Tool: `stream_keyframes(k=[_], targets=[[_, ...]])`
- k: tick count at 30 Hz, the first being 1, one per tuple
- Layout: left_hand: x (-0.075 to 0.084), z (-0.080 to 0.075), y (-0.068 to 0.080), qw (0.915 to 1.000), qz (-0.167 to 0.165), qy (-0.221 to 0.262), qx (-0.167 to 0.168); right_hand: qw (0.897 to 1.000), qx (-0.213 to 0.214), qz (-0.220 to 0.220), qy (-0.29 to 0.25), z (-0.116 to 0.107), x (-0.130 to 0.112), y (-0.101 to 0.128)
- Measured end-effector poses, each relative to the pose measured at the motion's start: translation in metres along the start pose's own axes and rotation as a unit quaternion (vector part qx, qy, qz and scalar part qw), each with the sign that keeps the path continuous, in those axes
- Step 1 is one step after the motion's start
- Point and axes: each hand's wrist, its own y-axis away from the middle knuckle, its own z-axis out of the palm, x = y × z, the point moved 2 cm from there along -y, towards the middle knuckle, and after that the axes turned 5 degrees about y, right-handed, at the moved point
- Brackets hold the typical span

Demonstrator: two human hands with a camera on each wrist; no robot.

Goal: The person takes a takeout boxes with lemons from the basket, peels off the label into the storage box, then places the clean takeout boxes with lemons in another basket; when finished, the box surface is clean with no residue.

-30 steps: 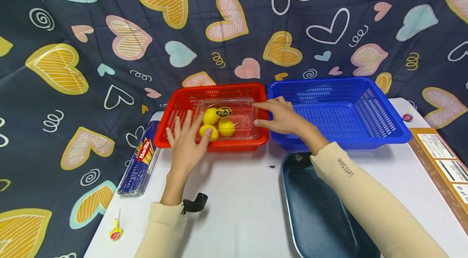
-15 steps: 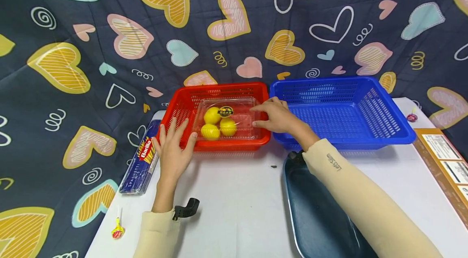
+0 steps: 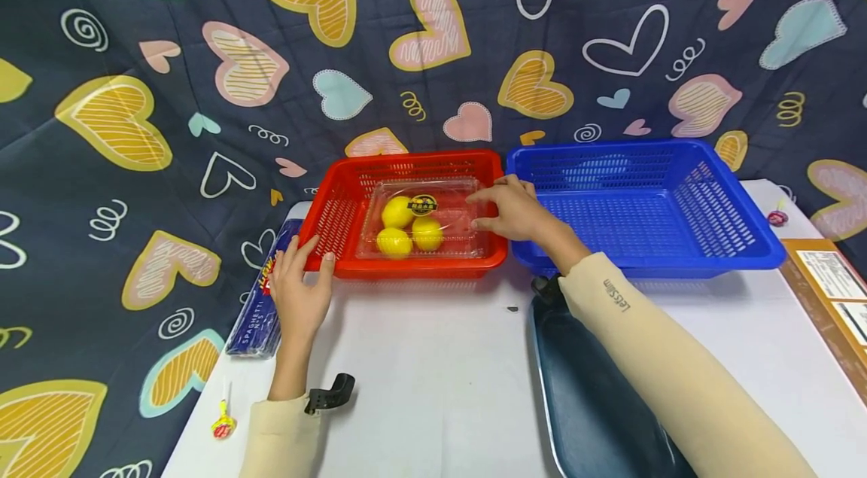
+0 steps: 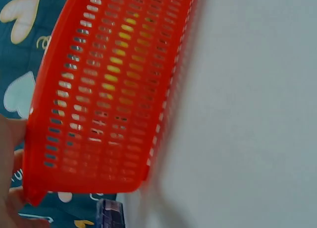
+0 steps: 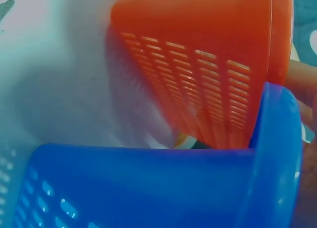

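From my end, the box (image 3: 455, 226) lies in the red basket (image 3: 406, 269), its right end just under the person's right grip (image 3: 518, 214), thumb and forefinger apart. I count three yellow fruits (image 3: 428, 234) in that one box, one blue basket (image 3: 609, 218) beside the red, one tray (image 3: 603, 395), one spaghetti pack (image 3: 254, 331) and two lollipops (image 3: 223, 429). I see the left grip (image 3: 300, 301) at the red basket's front-left corner, thumb apart from fingers; the right sleeve (image 3: 677, 365) slants over the tray.
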Motion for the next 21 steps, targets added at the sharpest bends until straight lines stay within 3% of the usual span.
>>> stream_keyframes(k=[6, 12, 21], targets=[[-0.009, -0.001, 0.002, 0.9974, -0.008, 0.062, 0.037, 1.000, 0.001, 0.007, -0.010, 0.000, 0.001, -0.003], [-0.015, 0.000, 0.002, 0.9933, -0.013, 0.103, 0.051, 1.000, -0.002, 0.008, -0.014, 0.000, -0.002, -0.008], [-0.020, 0.003, 0.003, 0.9926, -0.022, 0.107, 0.055, 1.000, -0.013, 0.006, -0.018, 0.001, -0.007, -0.014]])
